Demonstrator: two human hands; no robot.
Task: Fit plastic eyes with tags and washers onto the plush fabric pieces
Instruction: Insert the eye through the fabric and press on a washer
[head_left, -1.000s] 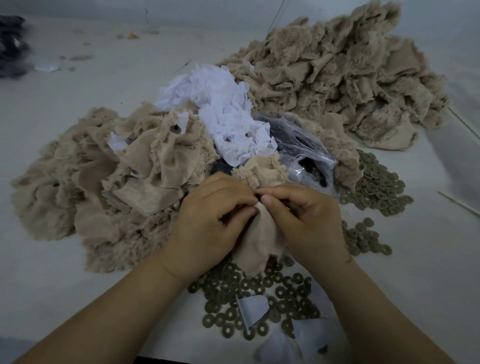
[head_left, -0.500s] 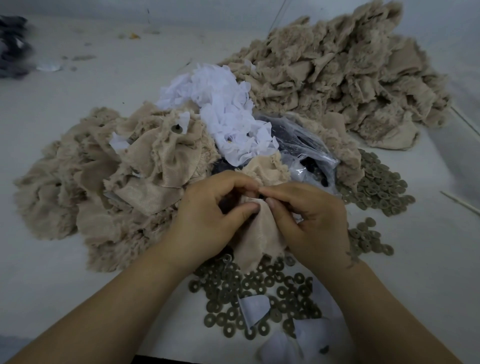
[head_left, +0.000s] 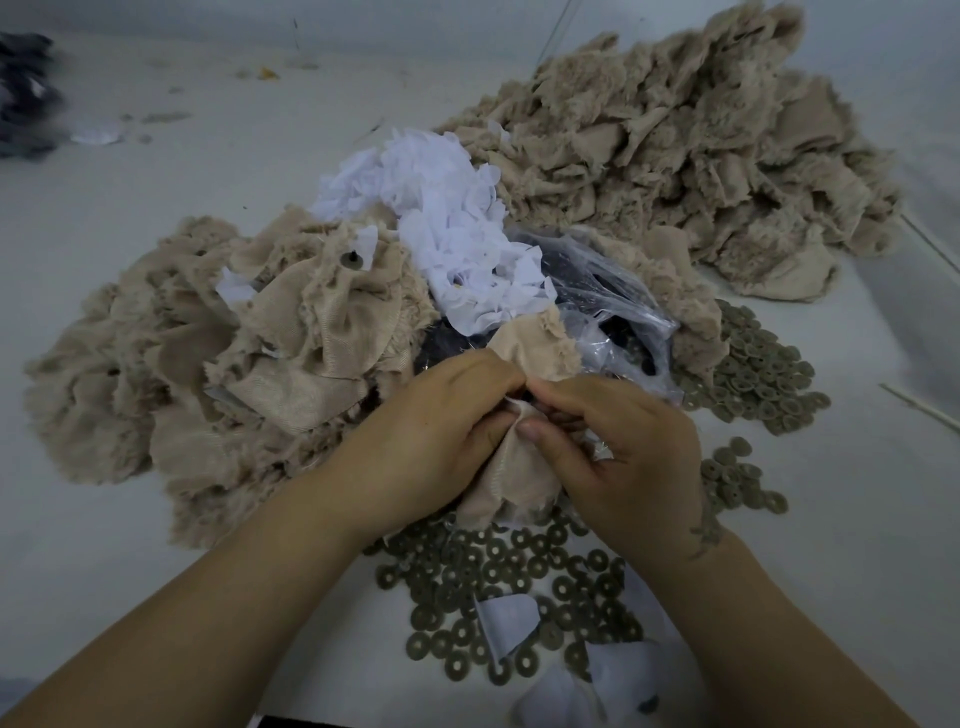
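Head view: the plush fabric piece (head_left: 511, 470) sits at centre, pinched between your left hand (head_left: 426, 441) and right hand (head_left: 631, 457) above the washers (head_left: 498, 582) on the bench (head_left: 130, 545). It looks light and limp — hold near the eye hole, backing side up.

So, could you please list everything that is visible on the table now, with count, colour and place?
Beige plush fabric piece in work: one, held between both hands, centre.
Heaps of beige plush fabric pieces: two, one at left, one at far right.
Pile of white fabric tags: one, between the heaps.
Clear plastic bag with dark contents: one, behind the hands.
Round olive-grey washers: many, near edge and at right.
Loose white tags: a few, among the near washers.
White table: one, under everything.
Dark bundle: one, blurred, far left corner.
Left hand: fingers pinch the piece.
Right hand: fingers pinch the piece.
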